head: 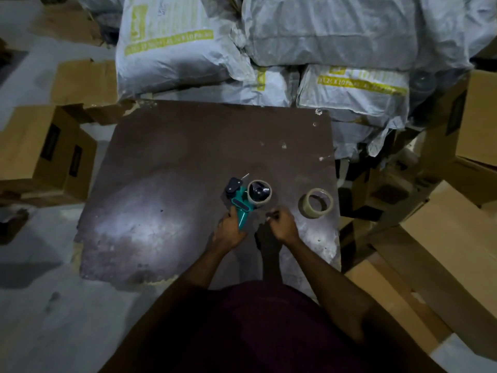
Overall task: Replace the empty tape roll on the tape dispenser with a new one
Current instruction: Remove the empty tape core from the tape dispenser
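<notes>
A teal tape dispenser lies on a dark brown board, its black roller end pointing away from me. A thin cardboard roll sits on its black hub. My left hand grips the teal handle. My right hand hovers just right of the handle, below the roll, fingers curled and pinched together; whether it holds anything is hard to tell. A fuller roll of clear tape lies flat on the board to the right, apart from both hands.
Grey woven sacks with yellow print are piled behind the board. Cardboard boxes stand at the left and at the right. The board's right edge runs close to the clear tape roll.
</notes>
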